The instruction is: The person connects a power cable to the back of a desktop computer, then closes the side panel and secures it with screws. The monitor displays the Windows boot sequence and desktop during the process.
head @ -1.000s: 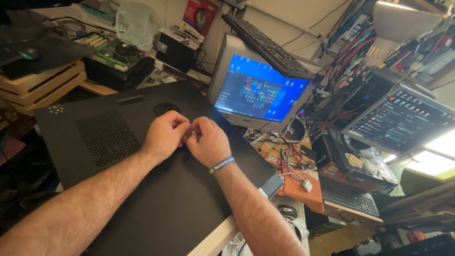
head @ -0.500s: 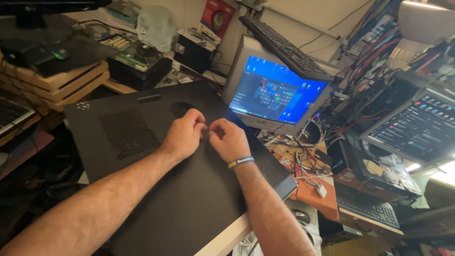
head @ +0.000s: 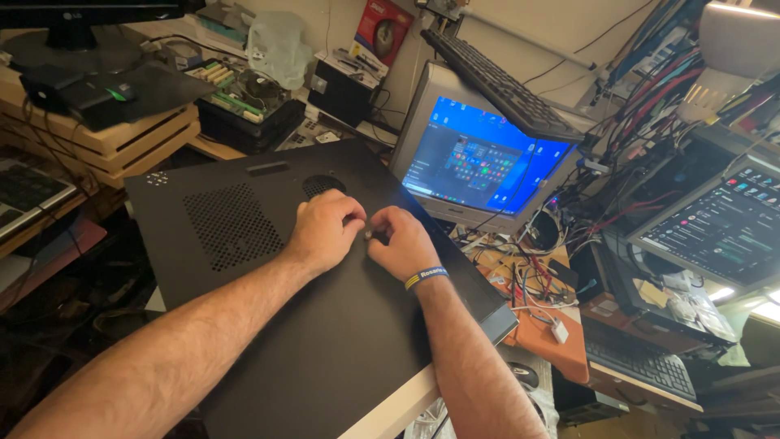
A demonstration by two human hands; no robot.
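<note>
A black metal computer case panel (head: 268, 268) with a perforated vent and a round grille lies flat in front of me. My left hand (head: 323, 230) and my right hand (head: 401, 242) rest on it side by side, fingertips meeting. Between the fingers sits a small dark object (head: 368, 235), too small to identify. Both hands are curled around it, and I cannot tell which one pinches it. A blue wristband (head: 426, 276) circles my right wrist.
A lit CRT monitor (head: 475, 162) stands just right of the panel with a keyboard (head: 496, 77) on top. Loose wires (head: 528, 268) lie to the right beside a second screen (head: 727, 228). Wooden crates (head: 97, 138) and a circuit board (head: 244, 89) sit at back left.
The view has swung left and a little closer. My hands stay together on the panel, fingers still working at the same small spot.
</note>
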